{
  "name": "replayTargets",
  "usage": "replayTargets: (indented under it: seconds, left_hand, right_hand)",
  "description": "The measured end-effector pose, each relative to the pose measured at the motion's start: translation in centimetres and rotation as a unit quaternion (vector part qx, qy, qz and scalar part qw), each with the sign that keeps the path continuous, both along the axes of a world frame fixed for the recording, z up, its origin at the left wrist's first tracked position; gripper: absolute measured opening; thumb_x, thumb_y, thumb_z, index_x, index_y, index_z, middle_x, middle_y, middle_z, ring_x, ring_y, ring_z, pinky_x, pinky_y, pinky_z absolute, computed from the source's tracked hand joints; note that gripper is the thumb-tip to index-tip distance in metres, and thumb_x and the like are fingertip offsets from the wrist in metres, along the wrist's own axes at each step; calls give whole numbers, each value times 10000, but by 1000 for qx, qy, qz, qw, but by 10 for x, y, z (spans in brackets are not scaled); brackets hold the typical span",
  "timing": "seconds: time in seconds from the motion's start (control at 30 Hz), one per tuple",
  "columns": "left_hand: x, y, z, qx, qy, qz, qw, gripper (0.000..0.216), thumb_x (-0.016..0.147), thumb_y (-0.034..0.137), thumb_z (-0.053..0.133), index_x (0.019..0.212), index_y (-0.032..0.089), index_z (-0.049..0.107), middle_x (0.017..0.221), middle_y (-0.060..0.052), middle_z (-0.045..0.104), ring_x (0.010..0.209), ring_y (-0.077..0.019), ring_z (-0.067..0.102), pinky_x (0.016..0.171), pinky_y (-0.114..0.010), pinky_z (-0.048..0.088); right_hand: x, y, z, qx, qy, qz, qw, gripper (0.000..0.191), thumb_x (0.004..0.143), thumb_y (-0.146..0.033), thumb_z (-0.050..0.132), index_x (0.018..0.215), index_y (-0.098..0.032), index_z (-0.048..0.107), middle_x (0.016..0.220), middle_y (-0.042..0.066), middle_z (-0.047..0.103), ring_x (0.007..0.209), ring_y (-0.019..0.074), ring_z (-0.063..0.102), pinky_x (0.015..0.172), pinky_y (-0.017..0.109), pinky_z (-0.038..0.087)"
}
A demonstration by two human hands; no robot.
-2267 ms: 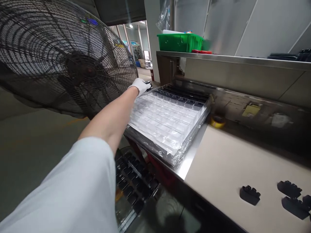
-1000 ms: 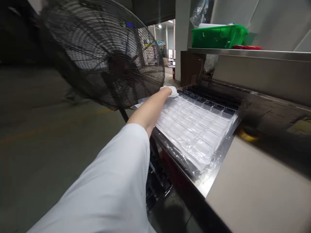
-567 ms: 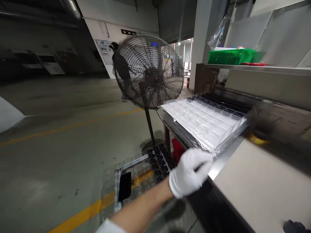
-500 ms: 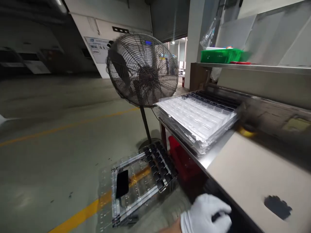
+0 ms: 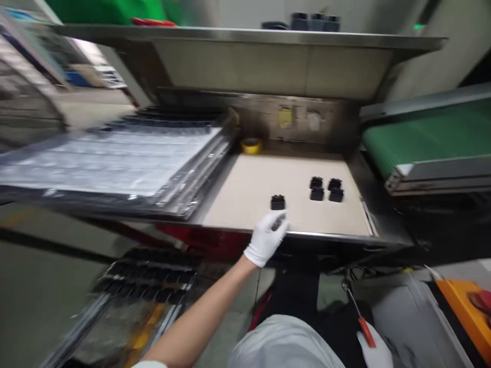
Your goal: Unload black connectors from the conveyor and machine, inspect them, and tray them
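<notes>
My left hand (image 5: 267, 236), in a white glove, is at the front edge of the beige work mat (image 5: 245, 189). Its thumb and fingers curl together around a small dark patch that blur keeps me from making out. Just beyond the fingertips stands a black block-shaped part (image 5: 278, 203) with a notched top. Several similar black parts (image 5: 316, 193) are grouped at the mat's right side. Low at the right, my gloved right hand (image 5: 378, 350) is closed around the red handle of a screwdriver (image 5: 367, 332). Its thin shaft points up and away; the tip is unclear.
Stacked clear plastic trays (image 5: 115, 158) cover the left of the bench. A yellow tape roll (image 5: 251, 146) sits behind the mat. A metal shelf (image 5: 245, 33) runs overhead. The green conveyor belt (image 5: 433, 138) is right; an orange box (image 5: 464, 317) with a red button is lower right.
My view has swung right from the fan and floor to the bench. My left hand is now at the mat's front edge. My right hand and the screwdriver have come into view.
</notes>
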State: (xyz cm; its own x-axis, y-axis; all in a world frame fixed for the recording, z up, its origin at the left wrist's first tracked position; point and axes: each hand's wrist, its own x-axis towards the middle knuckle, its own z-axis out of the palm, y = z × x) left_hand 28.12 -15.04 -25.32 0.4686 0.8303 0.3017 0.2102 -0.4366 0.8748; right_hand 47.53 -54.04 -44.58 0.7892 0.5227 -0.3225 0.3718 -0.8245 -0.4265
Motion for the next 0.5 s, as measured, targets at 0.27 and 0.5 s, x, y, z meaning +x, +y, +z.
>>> replayTargets:
  seconds: [0.27, 0.5]
  left_hand:
    - [71, 34, 13, 216, 119, 120, 962, 602, 817, 307, 792, 1363, 134, 608, 1282, -185, 634, 1242, -354, 579, 1104, -508, 490]
    - [42, 83, 4, 105, 214, 10, 971, 433, 860, 314, 745, 1251, 143, 673, 1223, -170, 706, 1230, -370, 605, 1138, -544, 452]
  right_hand:
    - [26, -55, -92, 138, 94, -146, 975, 783, 688, -633, 562, 1257, -118, 718, 1290, 168, 747, 1227, 349, 697, 1096, 374, 535]
    - [34, -59, -87, 109, 105, -146, 978, 807, 684, -623, 554, 1288, -110, 703, 1269, 156, 758, 1222, 361, 698, 1100, 400, 538]
